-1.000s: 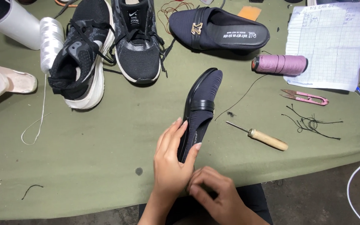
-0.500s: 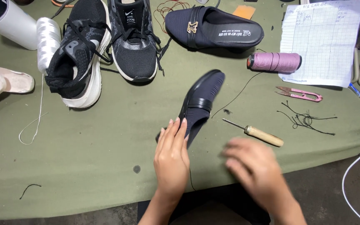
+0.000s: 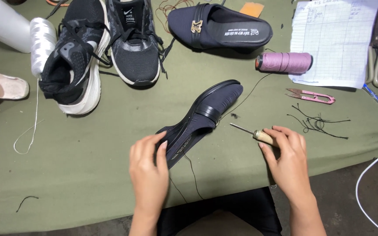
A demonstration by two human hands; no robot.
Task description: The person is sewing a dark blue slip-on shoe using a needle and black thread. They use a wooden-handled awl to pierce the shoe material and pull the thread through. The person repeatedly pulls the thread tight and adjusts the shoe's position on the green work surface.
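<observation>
Centrally on the green cloth (image 3: 88, 183) lies a dark slip-on shoe (image 3: 206, 118), tilted on its side, toe pointing up and to the right. The left hand (image 3: 149, 175) clasps the heel end of this shoe, fingers curled over the upper edge and thumb against the sole side; the grip is closed on the shoe. A black thread (image 3: 191, 172) hangs from the heel end down toward the near edge of the cloth.

Just right of the shoe lies an awl (image 3: 252, 132) with a wooden handle, its metal tip pointing at the shoe's middle but not touching it. The right hand (image 3: 287, 159) rests on the handle, fingers bent loosely over it; whether they have closed around it cannot be told.

Right of the shoe, beyond the awl, lie pink thread snips (image 3: 311, 96) and a tangle of black thread scraps (image 3: 316, 122). Above and right of the shoe's toe lies a spool of pink thread (image 3: 285, 62), beside a sheet of paper (image 3: 335, 41). Directly above the shoe sits a dark slipper with a gold buckle (image 3: 219, 28). Up and left of the shoe stand two black sneakers (image 3: 106, 48), and farther left a white spool (image 3: 42, 43).

Bare cloth extends left of the shoe and below it to the near table edge.
</observation>
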